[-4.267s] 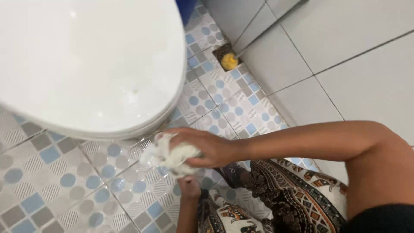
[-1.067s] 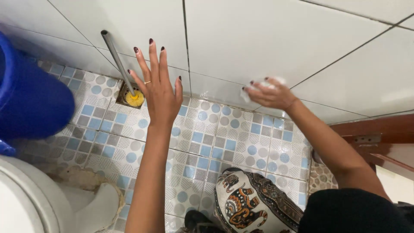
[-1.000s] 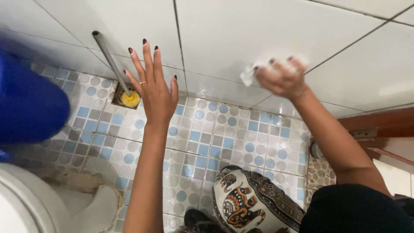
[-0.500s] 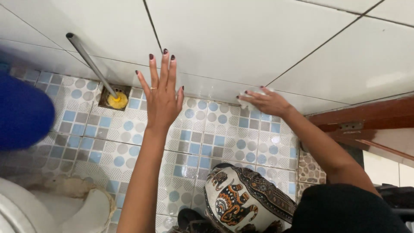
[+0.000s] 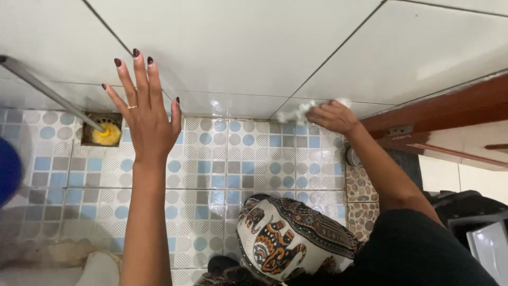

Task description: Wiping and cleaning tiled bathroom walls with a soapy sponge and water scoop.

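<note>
White wall tiles (image 5: 238,47) fill my view; half a second ago my right hand (image 5: 330,116) lay lower, and now it presses the crumpled white cloth (image 5: 296,112) at the wall's base. My left hand (image 5: 145,114) stays splayed, empty, near the yellow brush (image 5: 106,135).

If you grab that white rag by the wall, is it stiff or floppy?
Probably floppy: the white rag is scrunched and bunches out from under the right hand. Likely light too, since the fingers alone press it to the wall tile. It looks unlikely to roll.
</note>
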